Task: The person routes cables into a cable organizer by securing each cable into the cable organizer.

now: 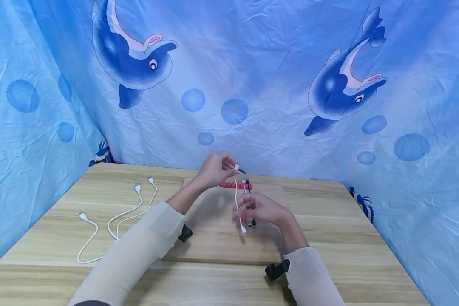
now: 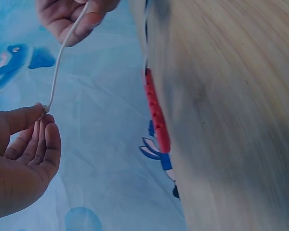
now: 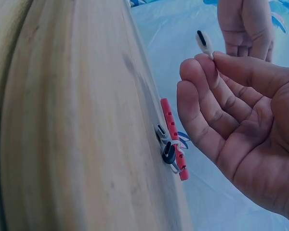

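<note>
A short white charging cable is stretched between both hands above a wooden board. My left hand pinches its upper end by the plug, thumb against fingertips; the left wrist view shows the same left hand. Lower down, my right hand pinches the cable close to its other plug, which sticks out past the fingertips with its dark oval opening showing. Behind the hands lies a red slotted cable holder. A white cable and a black cable hang in its slots, at the right end in the head view.
Several white cables lie loosely curved on the table at the left. The wooden board rests mid-table under the hands. A blue curtain with dolphins stands behind, and dark blue braided tassels hang by the table's edges.
</note>
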`<state>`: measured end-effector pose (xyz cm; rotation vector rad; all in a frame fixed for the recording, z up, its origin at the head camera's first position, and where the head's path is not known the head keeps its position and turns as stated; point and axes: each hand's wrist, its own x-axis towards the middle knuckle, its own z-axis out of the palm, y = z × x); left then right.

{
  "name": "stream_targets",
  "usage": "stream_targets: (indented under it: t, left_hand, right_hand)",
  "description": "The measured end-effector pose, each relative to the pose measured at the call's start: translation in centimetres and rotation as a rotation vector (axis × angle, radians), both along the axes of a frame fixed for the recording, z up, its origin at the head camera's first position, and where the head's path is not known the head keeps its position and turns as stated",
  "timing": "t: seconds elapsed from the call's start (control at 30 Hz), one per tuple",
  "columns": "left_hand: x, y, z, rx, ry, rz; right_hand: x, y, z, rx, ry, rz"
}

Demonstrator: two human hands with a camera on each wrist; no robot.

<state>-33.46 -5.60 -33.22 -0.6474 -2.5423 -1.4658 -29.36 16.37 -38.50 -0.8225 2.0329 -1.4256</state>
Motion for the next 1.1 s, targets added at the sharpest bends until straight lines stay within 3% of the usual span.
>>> stream_targets:
  t: [0.2,0.4,0.7,1.1]
  left_hand:
    - [-1.5,0.7,-1.0,-0.026,-0.019,-0.015]
    - [-3.1,1.4,-2.0,-0.049,-0.025,-0.027]
    - [-4.9,2.6,-3.1,-0.044,-0.076,-0.013]
    - [-6.1,3.3,-4.5,-0.048,-0.189,0.028]
  right_hand:
    - [-0.3,0.4,-0.2,-0.001,-0.022,-0.024]
    - [-0.4,0.8,0.0,0.004,0.009,-0.049]
    - [-1.0,1.6,-0.4,0.030,0.000,-0.173]
    - [-1.0,1.8,-0.7,0.075,0.044,-0.251]
